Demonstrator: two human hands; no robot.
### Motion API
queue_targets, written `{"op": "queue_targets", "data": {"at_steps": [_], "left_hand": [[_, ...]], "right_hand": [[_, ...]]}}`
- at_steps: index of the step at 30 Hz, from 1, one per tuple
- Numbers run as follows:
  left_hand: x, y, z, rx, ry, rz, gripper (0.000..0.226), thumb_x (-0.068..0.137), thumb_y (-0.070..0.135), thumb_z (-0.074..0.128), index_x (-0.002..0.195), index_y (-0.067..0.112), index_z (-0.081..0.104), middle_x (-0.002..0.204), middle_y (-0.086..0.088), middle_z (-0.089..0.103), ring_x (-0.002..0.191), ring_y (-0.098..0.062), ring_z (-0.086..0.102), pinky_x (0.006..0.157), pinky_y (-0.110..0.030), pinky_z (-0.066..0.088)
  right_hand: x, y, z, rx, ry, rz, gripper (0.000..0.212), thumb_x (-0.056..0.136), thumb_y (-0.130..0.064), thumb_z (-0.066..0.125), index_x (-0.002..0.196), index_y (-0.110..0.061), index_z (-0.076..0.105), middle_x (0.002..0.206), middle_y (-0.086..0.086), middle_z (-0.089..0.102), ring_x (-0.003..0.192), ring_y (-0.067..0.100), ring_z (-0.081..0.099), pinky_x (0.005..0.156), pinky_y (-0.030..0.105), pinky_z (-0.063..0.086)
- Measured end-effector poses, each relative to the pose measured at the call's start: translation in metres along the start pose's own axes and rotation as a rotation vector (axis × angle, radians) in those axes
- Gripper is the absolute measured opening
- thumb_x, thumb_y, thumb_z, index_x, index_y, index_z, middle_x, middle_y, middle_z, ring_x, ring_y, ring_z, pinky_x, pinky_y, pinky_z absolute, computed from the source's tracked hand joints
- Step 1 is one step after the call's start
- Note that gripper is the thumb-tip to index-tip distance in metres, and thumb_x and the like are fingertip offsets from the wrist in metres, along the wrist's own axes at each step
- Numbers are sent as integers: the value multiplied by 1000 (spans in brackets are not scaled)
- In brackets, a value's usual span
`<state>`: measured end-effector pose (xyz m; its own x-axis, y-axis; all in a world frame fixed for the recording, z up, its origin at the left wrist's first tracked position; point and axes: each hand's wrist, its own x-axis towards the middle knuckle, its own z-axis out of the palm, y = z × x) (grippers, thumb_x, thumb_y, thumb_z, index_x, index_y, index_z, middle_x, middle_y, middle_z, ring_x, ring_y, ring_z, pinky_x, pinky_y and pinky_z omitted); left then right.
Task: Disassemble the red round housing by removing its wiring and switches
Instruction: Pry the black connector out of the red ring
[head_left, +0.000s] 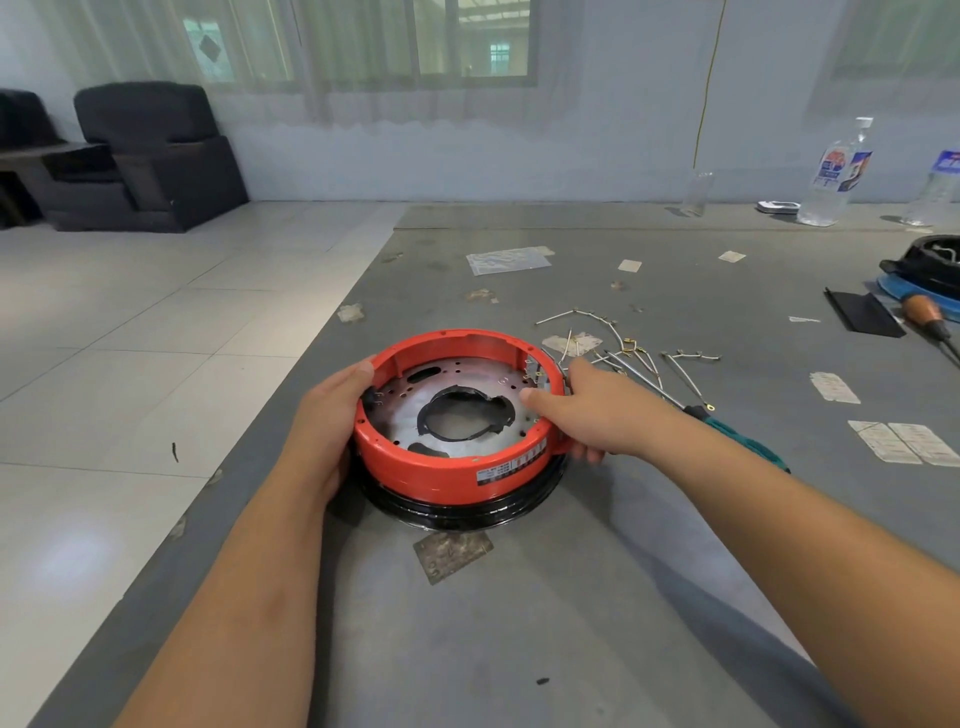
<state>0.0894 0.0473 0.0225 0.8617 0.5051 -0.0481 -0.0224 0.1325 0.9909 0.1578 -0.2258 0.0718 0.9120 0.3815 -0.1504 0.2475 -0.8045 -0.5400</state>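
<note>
The red round housing (431, 467) sits on a black ring on the grey table, open side up, showing a metal plate with a dark-edged centre hole. My left hand (324, 415) grips its left wall, thumb over the rim. My right hand (587, 410) clasps the right wall, thumb inside the rim and fingers outside, beside a small switch block (535, 370) fixed inside the rim. Several loose white wires (623, 348) with brass terminals lie on the table just behind my right hand.
A green-handled screwdriver (727, 423) lies under my right wrist. At the far right are a wooden-handled tool (927, 317), a black plate, and a black part on a blue disc (930, 270). Plastic bottles (836, 176) stand at the back. The table's left edge drops to tiled floor.
</note>
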Motion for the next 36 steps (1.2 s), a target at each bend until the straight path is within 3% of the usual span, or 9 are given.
{"op": "queue_targets", "data": {"at_steps": [7, 12, 16, 20, 23, 27, 30, 33, 36], "left_hand": [[-6, 10, -1, 301, 59, 20, 22, 101, 28, 48, 106, 32, 68, 97, -3, 71, 76, -18, 62, 73, -36, 49], [-19, 18, -17, 574, -1, 79, 19, 103, 25, 48, 114, 37, 58, 105, 12, 68, 85, -13, 64, 78, -37, 50], [-23, 27, -19, 744, -28, 150, 34, 101, 21, 53, 133, 30, 57, 104, 17, 61, 93, -6, 62, 78, -34, 50], [-19, 35, -16, 859, -62, 187, 37, 102, 19, 49, 136, 29, 60, 109, 6, 66, 84, -3, 58, 68, -28, 44], [-11, 46, -15, 955, -162, 183, 42, 107, 23, 46, 147, 30, 56, 129, -4, 69, 97, -18, 65, 78, -30, 47], [-12, 59, 8, 1274, -154, 370, 46, 106, 22, 53, 151, 19, 53, 158, -6, 50, 144, -25, 45, 116, -33, 33], [-47, 54, 45, 1233, -360, 488, 40, 101, 44, 52, 134, 27, 67, 139, 3, 65, 130, -19, 58, 107, -32, 44], [-84, 38, 72, 1307, -606, 428, 68, 89, 81, 25, 109, 33, 69, 111, 9, 70, 107, -17, 64, 93, -36, 52], [-91, 28, 72, 1503, -556, 526, 77, 84, 90, 20, 130, 41, 58, 129, 13, 58, 119, -15, 59, 87, -38, 53]], "right_hand": [[18, -10, -9, -106, -92, -9, 29, 93, -38, 44, 95, -12, 56, 66, 8, 75, 48, 22, 68, 39, 20, 41], [27, -11, -9, -115, -127, -21, 38, 96, -58, 46, 100, -20, 47, 67, 4, 73, 49, 20, 67, 47, 26, 49], [30, -14, -19, -140, -17, 14, 69, 88, -79, 44, 100, -14, 63, 95, 6, 73, 72, 23, 75, 64, 34, 63], [30, -11, -10, -9, 130, -37, 46, 91, -58, 61, 86, -13, 68, 121, 6, 71, 92, 24, 70, 81, 35, 57], [20, -8, -3, -14, 204, -1, 46, 90, -54, 60, 59, -19, 56, 95, 6, 63, 94, 22, 59, 68, 28, 38], [8, -7, -1, -24, 178, 67, 33, 88, -51, 55, 69, -24, 52, 86, 4, 65, 91, 29, 64, 72, 30, 44], [4, -9, 2, -42, 166, 75, 38, 87, -49, 54, 73, -14, 59, 86, 15, 70, 87, 34, 66, 61, 29, 43], [2, -7, 3, -43, 118, 75, 43, 84, -55, 52, 72, -13, 59, 79, 19, 72, 85, 35, 69, 75, 37, 55], [1, -1, -3, 4, 72, 58, 52, 89, -66, 51, 72, -17, 57, 65, 7, 73, 61, 24, 72, 69, 34, 58]]}}
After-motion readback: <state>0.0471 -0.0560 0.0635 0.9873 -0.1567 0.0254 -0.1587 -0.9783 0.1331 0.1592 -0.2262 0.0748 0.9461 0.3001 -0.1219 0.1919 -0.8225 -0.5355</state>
